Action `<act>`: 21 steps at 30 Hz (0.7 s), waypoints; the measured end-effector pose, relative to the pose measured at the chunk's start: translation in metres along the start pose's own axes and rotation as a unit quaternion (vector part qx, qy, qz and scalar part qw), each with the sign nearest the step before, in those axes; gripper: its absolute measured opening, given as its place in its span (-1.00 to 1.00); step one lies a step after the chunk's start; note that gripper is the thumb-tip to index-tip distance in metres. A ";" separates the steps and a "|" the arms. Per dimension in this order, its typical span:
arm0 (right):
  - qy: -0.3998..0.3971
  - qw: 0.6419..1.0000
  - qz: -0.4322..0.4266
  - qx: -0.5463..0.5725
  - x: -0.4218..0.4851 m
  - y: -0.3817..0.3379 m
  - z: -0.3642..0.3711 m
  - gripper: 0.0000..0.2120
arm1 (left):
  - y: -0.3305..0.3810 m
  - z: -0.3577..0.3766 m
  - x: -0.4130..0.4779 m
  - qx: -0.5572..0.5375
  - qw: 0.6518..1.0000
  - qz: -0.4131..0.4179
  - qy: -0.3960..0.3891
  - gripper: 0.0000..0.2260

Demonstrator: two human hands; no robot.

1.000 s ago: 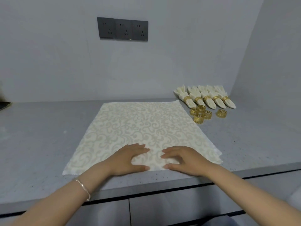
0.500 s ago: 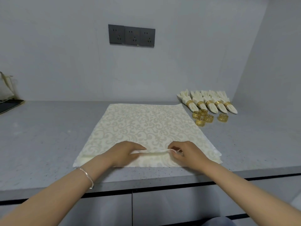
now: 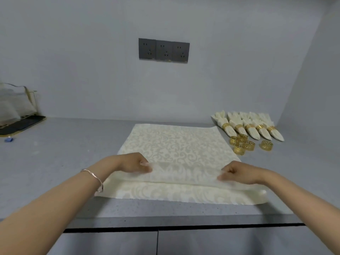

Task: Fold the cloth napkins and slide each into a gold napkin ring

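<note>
1. Napkin [image 3: 176,142], cream w/ scroll pattern, lies spread on grey counter [image 3: 55,157], approx. centre; its near edge sits close to counter's front lip.
2. Near strip of the cloth is doubled back into a raised fold [image 3: 184,174] running L to R; a lower layer shows in front of it, flat on the counter.
3. My L hand [image 3: 134,163] pinches the fold at its L end; fingers curled, thumb & fingertips clamped on the cloth; knuckles up.
4. My R hand [image 3: 239,172] does the same at the R end; fingers curled in, cloth pinched btwn thumb & fingertips; both hands level w/ each other, well apart.
5. Bracelet [image 3: 93,178] on my L wrist; thin, silver-ish.
6. Finished napkins [image 3: 248,128]: five in a row at back R near the wall corner; each rolled, w/ a gold band round its middle.
7. Loose gold rings [image 3: 242,144] just in front of that row: four bunched together, one apart to the R; the bunch sits just beside napkin's far R edge.
8. Misc.: dark socket panel [image 3: 163,52] w/ three outlets on the wall above; black tray [image 3: 22,124] w/ a wire rack at far L; small blue bit [image 3: 8,139] near it, can't tell what it is.
</note>
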State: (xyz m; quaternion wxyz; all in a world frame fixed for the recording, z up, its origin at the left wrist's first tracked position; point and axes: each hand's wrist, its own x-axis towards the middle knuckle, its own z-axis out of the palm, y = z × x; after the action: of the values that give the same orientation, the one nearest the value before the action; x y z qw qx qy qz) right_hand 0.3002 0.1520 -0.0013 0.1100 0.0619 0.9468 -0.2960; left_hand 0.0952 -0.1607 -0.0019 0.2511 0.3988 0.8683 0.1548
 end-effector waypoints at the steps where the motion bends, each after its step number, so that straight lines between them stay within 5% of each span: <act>1: -0.057 0.998 0.020 0.005 -0.003 -0.002 -0.007 -0.54 | 0.005 -0.005 -0.002 0.000 0.999 -0.029 -0.043 -0.60; 3: -0.181 0.981 0.056 0.028 -0.007 -0.006 -0.019 -0.64 | 0.012 -0.015 -0.003 0.018 0.988 -0.077 -0.136 -0.77; 5: -0.279 0.955 0.084 0.058 -0.007 -0.008 -0.029 -0.82 | 0.016 -0.026 -0.004 0.050 0.971 -0.106 -0.207 -0.73; 7: -0.306 0.947 0.081 0.058 -0.002 -0.007 -0.037 -0.87 | 0.014 -0.037 0.000 0.048 0.965 -0.111 -0.233 -0.72; 9: -0.277 0.957 0.073 0.052 0.006 -0.008 -0.047 -0.88 | 0.010 -0.045 0.009 0.021 0.970 -0.105 -0.218 -0.76; 12: -0.150 0.986 0.053 0.040 0.028 -0.006 -0.057 -0.89 | -0.004 -0.054 0.034 -0.025 0.994 -0.060 -0.093 -0.69; 16: -0.006 0.999 0.036 -0.024 0.074 0.014 -0.073 -0.52 | -0.025 -0.061 0.074 -0.050 0.995 -0.016 0.087 -0.55; 21: 0.069 0.995 0.034 -0.056 0.127 0.054 -0.082 -0.58 | -0.051 -0.055 0.130 0.000 0.978 -0.045 0.202 -0.69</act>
State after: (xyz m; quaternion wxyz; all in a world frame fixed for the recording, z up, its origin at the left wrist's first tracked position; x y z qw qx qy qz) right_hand 0.1735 0.2500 0.0032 0.0581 0.1079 0.9647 -0.2333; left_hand -0.0398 -0.0966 -0.0209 0.0772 0.3193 0.9183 0.2210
